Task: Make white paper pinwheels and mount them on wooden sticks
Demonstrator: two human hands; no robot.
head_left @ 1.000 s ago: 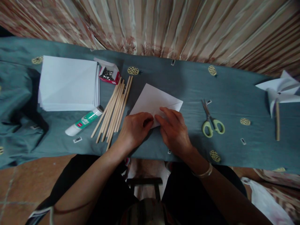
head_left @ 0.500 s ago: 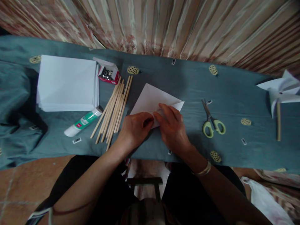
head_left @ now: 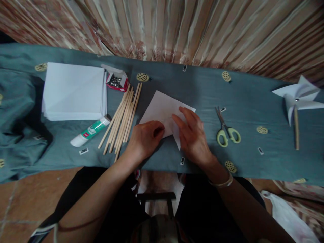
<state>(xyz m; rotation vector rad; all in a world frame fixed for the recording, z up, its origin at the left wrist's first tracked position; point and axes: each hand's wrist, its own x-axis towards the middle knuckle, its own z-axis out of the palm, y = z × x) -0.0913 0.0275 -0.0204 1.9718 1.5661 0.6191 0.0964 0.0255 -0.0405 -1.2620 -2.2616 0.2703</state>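
A white square of paper (head_left: 164,104) lies turned cornerwise on the cloth in front of me, with a flap at its near right side. My left hand (head_left: 146,136) is closed, its thumb and fingertips pinching the paper's near left part. Above the right side of the sheet is my right hand (head_left: 193,135), fingers apart and the fingertips close to the surface. The flap partly shows beneath its palm; whether the fingers touch it I cannot tell.
Left of the sheet lie several wooden sticks (head_left: 121,121), a glue stick (head_left: 89,132), a red box of metal pins (head_left: 117,81) and a stack of white paper (head_left: 74,91). To the right are green-handled scissors (head_left: 225,130) and a paper pinwheel (head_left: 296,99). A curtain (head_left: 162,27) hangs behind.
My right hand has moved slightly right and its fingers have spread. The paper's right corner, folded before, now lies flatter, and a flap shows at the near side. My left hand stays put.
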